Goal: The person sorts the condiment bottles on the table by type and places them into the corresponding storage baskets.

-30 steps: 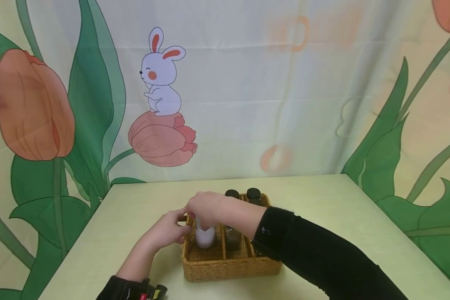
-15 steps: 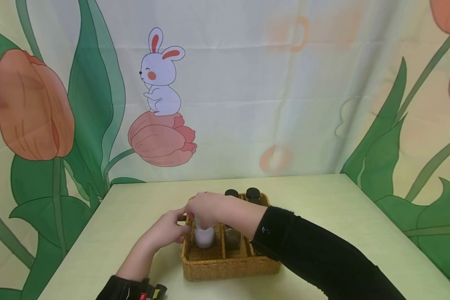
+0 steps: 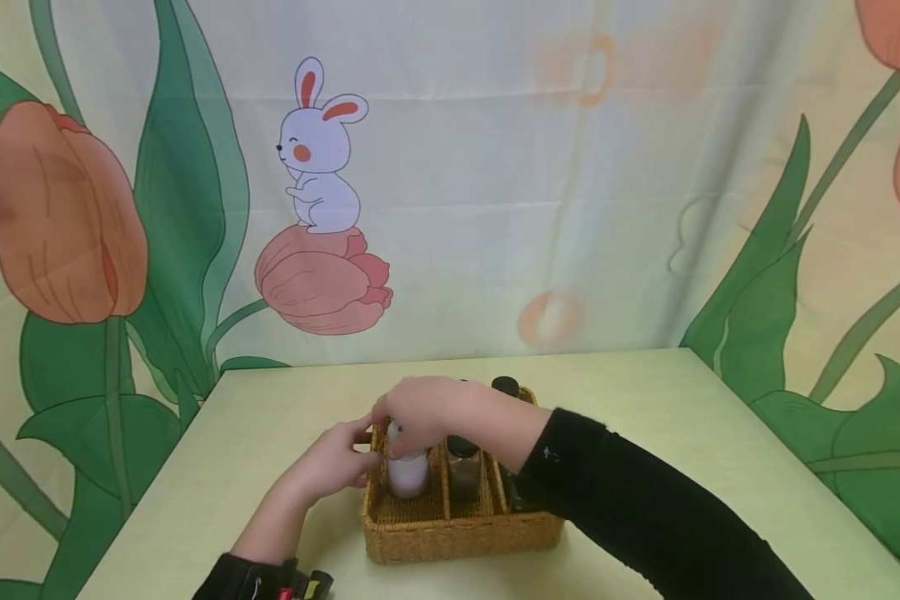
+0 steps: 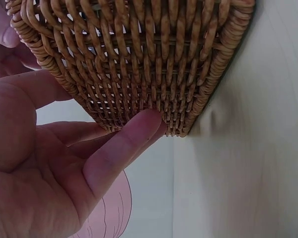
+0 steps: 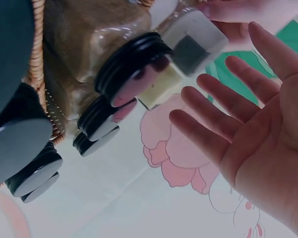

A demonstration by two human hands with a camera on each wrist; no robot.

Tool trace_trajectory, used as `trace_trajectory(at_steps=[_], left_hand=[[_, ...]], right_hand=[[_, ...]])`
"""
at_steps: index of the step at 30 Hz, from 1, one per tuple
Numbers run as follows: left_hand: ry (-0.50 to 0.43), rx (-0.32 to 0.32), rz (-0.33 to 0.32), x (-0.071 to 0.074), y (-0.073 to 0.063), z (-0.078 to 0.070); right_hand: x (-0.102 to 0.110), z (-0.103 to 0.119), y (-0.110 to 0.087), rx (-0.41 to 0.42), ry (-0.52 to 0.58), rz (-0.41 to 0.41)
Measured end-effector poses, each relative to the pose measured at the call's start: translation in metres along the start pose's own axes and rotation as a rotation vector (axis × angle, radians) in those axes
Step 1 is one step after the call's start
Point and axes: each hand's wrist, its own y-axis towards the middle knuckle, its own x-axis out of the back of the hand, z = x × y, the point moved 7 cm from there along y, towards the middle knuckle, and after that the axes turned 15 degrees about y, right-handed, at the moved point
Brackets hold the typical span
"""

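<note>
A woven wicker basket with jars in its compartments stands on the table. My left hand grips its left side. In the left wrist view, fingers rest against the outer wicker wall and another digit reaches the rim. My right hand hovers over the left compartment, above a jar of white contents. In the right wrist view its fingers are spread and straight, close to a clear, frosted-looking container top and a pale yellow square top. No object shows within the right hand.
The middle compartment has brown-filled jars with black lids. More black-lidded jars fill the right compartment. Pale yellow tabletop surrounds the basket. A curtain printed with tulips and a rabbit hangs behind.
My right hand and forearm have risen slightly, uncovering the black lid of the front middle jar. The left hand and basket stay put.
</note>
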Motion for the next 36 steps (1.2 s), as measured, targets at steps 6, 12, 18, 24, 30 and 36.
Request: trace_trajectory(at_steps=[6, 12, 18, 24, 30, 36], left_hand=[[-0.002, 0.008, 0.006, -0.001, 0.001, 0.001], [0.009, 0.027, 0.010, 0.000, 0.001, 0.001], [0.006, 0.024, 0.006, -0.001, 0.001, 0.000], [0.001, 0.027, -0.005, -0.001, 0.001, 0.001], [0.016, 0.026, -0.012, -0.002, 0.002, 0.002], [0.043, 0.023, -0.024, -0.001, 0.002, 0.000]], right_hand=[[0.017, 0.002, -0.011, 0.040, -0.006, -0.056], [0.038, 0.003, -0.026, 0.063, 0.003, -0.132], [0.056, -0.008, -0.043, 0.055, 0.035, -0.245], [0.070, -0.029, -0.062, 0.032, 0.076, -0.384], [0.079, -0.059, -0.085, -0.019, 0.080, -0.522], [0.083, -0.095, -0.110, -0.088, 0.062, -0.646]])
